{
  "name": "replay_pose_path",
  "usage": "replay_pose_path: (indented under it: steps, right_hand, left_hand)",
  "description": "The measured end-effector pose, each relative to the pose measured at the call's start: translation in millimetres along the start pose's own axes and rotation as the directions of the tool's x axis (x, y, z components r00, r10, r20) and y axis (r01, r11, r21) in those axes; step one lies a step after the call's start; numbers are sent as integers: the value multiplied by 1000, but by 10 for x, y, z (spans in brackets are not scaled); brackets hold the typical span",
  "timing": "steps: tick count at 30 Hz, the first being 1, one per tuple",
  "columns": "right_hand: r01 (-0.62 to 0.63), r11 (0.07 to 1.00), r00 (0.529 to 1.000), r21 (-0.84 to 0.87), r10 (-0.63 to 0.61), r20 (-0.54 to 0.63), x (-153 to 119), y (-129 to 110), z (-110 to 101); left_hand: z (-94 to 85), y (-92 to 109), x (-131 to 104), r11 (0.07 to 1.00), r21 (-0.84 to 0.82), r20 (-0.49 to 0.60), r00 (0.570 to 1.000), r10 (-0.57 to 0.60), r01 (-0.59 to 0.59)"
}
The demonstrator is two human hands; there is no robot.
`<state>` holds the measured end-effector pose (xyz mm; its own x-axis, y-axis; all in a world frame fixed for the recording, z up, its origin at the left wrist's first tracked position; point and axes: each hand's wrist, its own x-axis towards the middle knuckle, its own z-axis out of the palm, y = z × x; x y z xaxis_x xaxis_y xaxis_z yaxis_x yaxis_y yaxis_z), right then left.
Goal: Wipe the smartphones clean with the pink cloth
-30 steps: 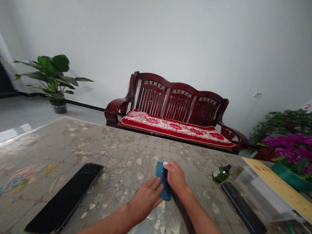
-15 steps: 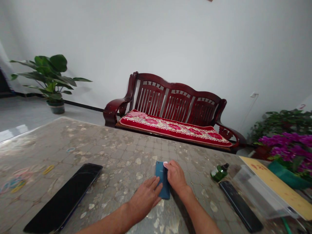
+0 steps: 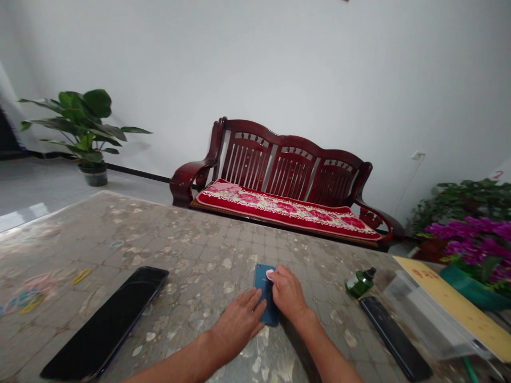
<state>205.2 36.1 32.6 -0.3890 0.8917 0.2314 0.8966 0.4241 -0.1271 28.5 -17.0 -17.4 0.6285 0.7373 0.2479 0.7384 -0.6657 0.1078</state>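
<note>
A blue smartphone [image 3: 272, 314] lies on the patterned tablecloth in front of me, its back with the camera facing up. My left hand [image 3: 238, 318] rests against its left side, fingers stretched out over the lower part. In my closed right hand [image 3: 289, 293] is a small pale pinkish-white pad [image 3: 270, 274], pressed on the upper part of the phone's back. Most of the pad is hidden under the fingers, so whether it is cloth or paper cannot be made out.
To the left lie a large black tablet-like device [image 3: 107, 324] and several coloured rubber bands [image 3: 34, 292]. On the right are a green bottle [image 3: 360, 283], a dark phone [image 3: 393, 335], a clear plastic box [image 3: 423, 319] with a yellow board [image 3: 455, 306], and purple flowers [image 3: 475, 236]. Behind stands a wooden bench [image 3: 289, 165].
My right hand has slid the pale pad slightly down and inward from the phone's top right edge. The left hand stays where it was on the phone.
</note>
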Motion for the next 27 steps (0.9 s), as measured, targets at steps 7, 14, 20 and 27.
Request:
replay_pose_path:
  steps: [7,14,20,27]
  right_hand:
    - [66,997,996,31,-67,50,6,-75,-44]
    - [105,991,994,81,-104,-17,130,-88,60]
    - [124,991,992,54,-125,19,153,-142,20]
    - [129,989,991,74,-132,36,214,-174,0]
  left_hand:
    - [13,-4,-2,1000,-26,14,1000,-15,16]
    - [-39,5,0,1000,-25,10,1000,-6,7]
    - [-48,10,1,999,-46,-30,999,-10,9]
    - [-114,34,11,999,-44,-26,999,-19,18]
